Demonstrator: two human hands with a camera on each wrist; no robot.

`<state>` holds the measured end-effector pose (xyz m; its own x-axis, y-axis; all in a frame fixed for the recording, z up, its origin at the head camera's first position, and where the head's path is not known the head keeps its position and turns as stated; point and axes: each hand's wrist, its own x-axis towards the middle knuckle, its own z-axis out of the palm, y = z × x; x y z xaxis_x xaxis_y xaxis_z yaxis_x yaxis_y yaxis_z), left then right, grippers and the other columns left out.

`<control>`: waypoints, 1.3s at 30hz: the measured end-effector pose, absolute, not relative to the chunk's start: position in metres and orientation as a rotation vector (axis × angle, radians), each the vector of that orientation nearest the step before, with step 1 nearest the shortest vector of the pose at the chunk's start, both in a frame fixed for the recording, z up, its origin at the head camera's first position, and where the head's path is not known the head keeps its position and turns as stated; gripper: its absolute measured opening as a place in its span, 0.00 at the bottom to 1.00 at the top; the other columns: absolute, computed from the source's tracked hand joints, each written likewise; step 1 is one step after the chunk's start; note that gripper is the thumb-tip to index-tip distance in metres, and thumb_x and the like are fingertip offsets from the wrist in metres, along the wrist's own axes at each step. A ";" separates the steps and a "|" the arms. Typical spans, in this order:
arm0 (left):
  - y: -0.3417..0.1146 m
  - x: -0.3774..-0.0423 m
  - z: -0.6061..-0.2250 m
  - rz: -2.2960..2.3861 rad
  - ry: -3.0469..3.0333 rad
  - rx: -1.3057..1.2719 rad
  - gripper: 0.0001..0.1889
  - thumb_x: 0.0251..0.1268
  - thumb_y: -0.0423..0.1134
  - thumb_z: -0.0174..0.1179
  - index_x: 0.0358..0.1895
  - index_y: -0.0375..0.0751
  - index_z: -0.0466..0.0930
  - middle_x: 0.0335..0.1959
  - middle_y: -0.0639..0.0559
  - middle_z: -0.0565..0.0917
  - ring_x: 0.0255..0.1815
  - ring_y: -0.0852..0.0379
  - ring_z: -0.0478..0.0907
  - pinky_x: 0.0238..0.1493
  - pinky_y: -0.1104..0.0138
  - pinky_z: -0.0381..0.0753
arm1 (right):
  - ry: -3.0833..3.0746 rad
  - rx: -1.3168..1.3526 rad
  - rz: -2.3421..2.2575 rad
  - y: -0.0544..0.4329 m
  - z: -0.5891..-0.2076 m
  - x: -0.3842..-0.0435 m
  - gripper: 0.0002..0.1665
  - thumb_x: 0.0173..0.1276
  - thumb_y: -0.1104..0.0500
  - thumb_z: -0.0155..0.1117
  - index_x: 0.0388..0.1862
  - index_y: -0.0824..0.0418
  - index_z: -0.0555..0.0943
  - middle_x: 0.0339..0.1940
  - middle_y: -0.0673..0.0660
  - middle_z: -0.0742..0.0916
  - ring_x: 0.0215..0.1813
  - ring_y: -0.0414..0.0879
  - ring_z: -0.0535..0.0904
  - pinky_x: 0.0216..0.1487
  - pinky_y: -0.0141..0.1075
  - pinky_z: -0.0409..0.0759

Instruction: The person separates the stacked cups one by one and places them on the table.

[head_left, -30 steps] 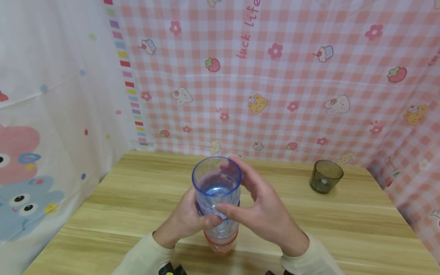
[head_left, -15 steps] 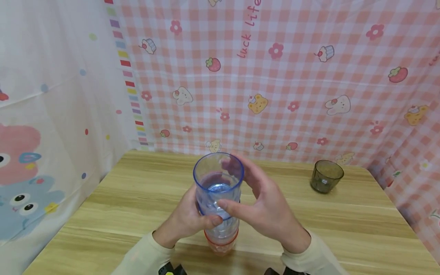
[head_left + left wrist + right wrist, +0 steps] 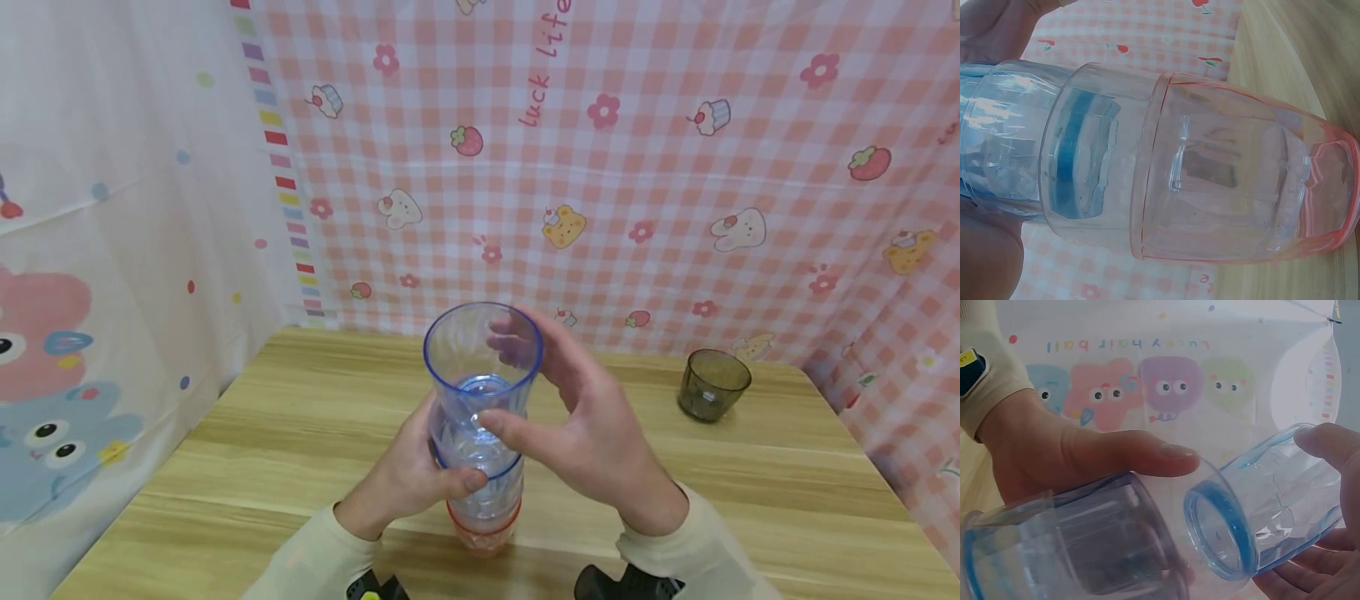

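Note:
In the head view my left hand (image 3: 405,467) grips a stack of nested see-through plastic cups (image 3: 487,500), its thumb across the near side. At the bottom of the stack is a pink cup (image 3: 1229,206) with a red rim, its base at the wooden table. My right hand (image 3: 592,433) holds a clear cup with a blue rim (image 3: 450,367), thumb on the near side and fingers behind. This cup (image 3: 1285,506) is tilted in the right wrist view, its thick blue base at the mouth of the stack's greyish top cup (image 3: 1116,544).
A small dark olive see-through cup (image 3: 712,387) stands at the back right of the wooden table (image 3: 300,400). Pink checked cloth (image 3: 637,167) hangs behind the table, and a white printed cloth (image 3: 172,250) hangs at the left.
My right hand has moved up, lifting the blue-rimmed cup higher out of the stack. My left hand and the stack stay in place.

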<state>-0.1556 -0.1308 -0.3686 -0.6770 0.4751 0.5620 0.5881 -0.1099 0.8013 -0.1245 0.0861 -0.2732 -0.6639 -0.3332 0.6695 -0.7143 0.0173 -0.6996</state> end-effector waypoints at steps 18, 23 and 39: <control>-0.132 -0.157 -0.370 -1.920 -2.027 -1.219 0.50 0.67 0.62 0.74 0.80 0.36 0.62 0.68 0.28 0.79 0.66 0.55 0.82 0.68 0.59 0.84 | -1.927 1.016 1.727 0.103 -0.270 -0.126 0.52 0.59 0.79 0.77 0.81 0.65 0.68 0.72 0.62 0.83 0.71 0.50 0.83 0.75 0.39 0.80; -0.132 -0.157 -0.369 -1.910 -2.011 -1.241 0.49 0.68 0.61 0.73 0.81 0.35 0.61 0.69 0.28 0.78 0.68 0.54 0.80 0.70 0.57 0.83 | -1.917 0.993 1.721 0.109 -0.272 -0.127 0.52 0.57 0.80 0.77 0.81 0.67 0.68 0.72 0.62 0.83 0.70 0.48 0.84 0.74 0.38 0.81; -0.130 -0.158 -0.369 -1.951 -1.935 -1.330 0.46 0.71 0.53 0.74 0.78 0.32 0.60 0.68 0.26 0.77 0.66 0.56 0.82 0.70 0.61 0.83 | -1.846 0.950 1.742 0.127 -0.277 -0.131 0.52 0.55 0.85 0.74 0.80 0.70 0.68 0.70 0.61 0.84 0.68 0.46 0.86 0.74 0.37 0.80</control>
<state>-0.1584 -0.1295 -0.3687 -0.6173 0.4946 0.6118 0.6078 -0.1940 0.7700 -0.1312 0.1270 -0.2765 -0.6739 -0.1867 0.7149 -0.7246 -0.0225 -0.6888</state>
